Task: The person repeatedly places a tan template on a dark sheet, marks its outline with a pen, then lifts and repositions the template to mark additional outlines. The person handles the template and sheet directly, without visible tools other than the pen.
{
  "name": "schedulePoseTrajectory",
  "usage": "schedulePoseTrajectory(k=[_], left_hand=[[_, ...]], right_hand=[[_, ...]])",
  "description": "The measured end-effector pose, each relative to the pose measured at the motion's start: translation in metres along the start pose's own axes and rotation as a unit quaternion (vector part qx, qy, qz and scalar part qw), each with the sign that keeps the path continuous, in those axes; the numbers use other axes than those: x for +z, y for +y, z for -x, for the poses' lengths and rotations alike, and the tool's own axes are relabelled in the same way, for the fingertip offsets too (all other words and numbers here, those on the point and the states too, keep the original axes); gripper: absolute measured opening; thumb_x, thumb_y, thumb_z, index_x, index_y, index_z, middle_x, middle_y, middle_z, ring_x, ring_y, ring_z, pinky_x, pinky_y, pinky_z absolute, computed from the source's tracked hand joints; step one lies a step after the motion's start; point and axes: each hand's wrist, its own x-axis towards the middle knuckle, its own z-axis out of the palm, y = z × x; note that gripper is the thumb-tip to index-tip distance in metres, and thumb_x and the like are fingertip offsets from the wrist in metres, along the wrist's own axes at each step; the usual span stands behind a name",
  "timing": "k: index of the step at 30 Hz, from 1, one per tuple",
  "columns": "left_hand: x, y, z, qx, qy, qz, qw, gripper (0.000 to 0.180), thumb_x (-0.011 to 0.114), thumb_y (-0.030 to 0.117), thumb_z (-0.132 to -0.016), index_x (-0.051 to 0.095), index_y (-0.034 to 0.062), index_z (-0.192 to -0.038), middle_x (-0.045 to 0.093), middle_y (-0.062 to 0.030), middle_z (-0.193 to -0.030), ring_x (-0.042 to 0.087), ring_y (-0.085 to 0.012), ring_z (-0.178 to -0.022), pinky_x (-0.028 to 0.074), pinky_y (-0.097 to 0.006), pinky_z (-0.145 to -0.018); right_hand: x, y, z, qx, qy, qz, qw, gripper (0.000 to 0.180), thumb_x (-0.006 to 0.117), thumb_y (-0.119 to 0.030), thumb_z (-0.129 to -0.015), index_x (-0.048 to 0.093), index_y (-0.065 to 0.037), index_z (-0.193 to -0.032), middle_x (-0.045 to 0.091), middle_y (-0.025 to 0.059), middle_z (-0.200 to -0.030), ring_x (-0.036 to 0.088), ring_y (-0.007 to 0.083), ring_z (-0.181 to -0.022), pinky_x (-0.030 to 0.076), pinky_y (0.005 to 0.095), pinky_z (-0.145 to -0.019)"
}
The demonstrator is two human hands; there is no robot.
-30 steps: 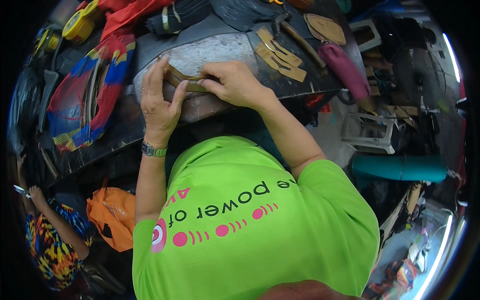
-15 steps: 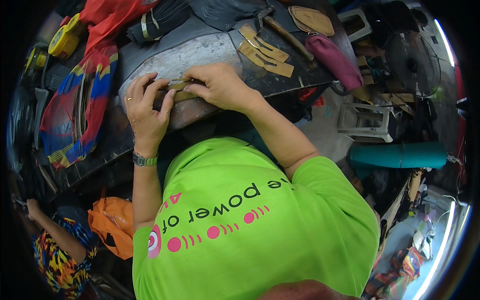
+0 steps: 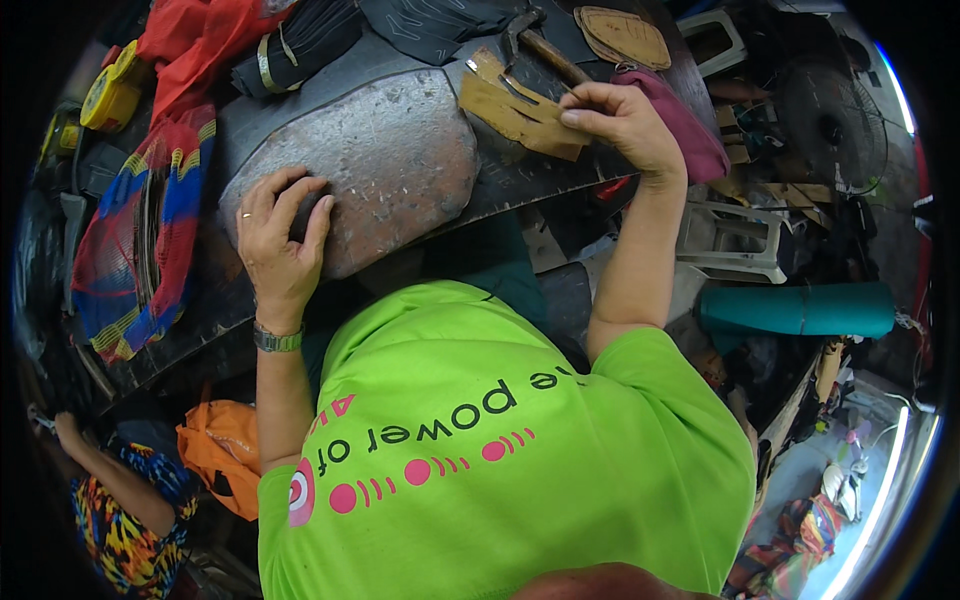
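My left hand (image 3: 280, 240) rests at the left part of a grey, worn stone-like slab (image 3: 390, 140) on the dark table. Its fingers are bent and apart, with nothing visible in them. Out to the right, my right hand (image 3: 632, 130) has thumb and forefinger pinched at the edge of a tan pattern piece (image 3: 512, 120). That piece lies over other slotted tan pieces (image 3: 488, 66), so their outlines partly merge. Just beyond is a hammer (image 3: 545, 52) with a wooden handle, partly behind my right fingers.
Rounded tan pieces (image 3: 625, 38) and a maroon pouch (image 3: 690, 130) lie at the right. Dark bundled material (image 3: 300, 50), a red-and-blue mesh bag (image 3: 140, 240) and a yellow tub (image 3: 112, 95) are leftward. Another person's arm (image 3: 115, 480) shows at lower left; a white stool (image 3: 735, 243) stands right.
Both hands were together over the slab, holding a narrow tan piece. My right hand has moved right to the tan pieces; my left hand stays near the slab, slightly lower and left.
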Motion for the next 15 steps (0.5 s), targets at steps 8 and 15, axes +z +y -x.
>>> schedulePoseTrajectory(k=[8, 15], left_hand=[[0.000, 0.001, 0.000, 0.002, 0.002, 0.001, 1.000, 0.016, 0.078, 0.015, -0.087, 0.077, 0.0102, -0.103, 0.073, -0.0061, -0.112, 0.066, -0.0281, -0.111, 0.047, -0.040, -0.098], [0.000, 0.002, 0.000, 0.003, 0.008, -0.004, 1.000, 0.017, 0.078, 0.015, -0.086, 0.077, 0.0109, -0.102, 0.073, -0.0054, -0.112, 0.066, -0.0280, -0.111, 0.047, -0.040, -0.097]], right_hand=[[0.022, 0.017, -0.004, 0.023, 0.189, 0.302, 0.934, 0.045, 0.085, -0.031, -0.081, 0.075, 0.001, -0.111, 0.070, 0.0102, -0.094, 0.067, 0.0222, -0.088, 0.051, 0.0327, -0.082], [0.040, 0.019, -0.019, 0.023, 0.161, 0.348, 0.923, 0.042, 0.084, -0.024, -0.077, 0.075, -0.002, -0.112, 0.071, 0.0164, -0.113, 0.067, 0.0354, -0.109, 0.053, 0.0457, -0.093]])
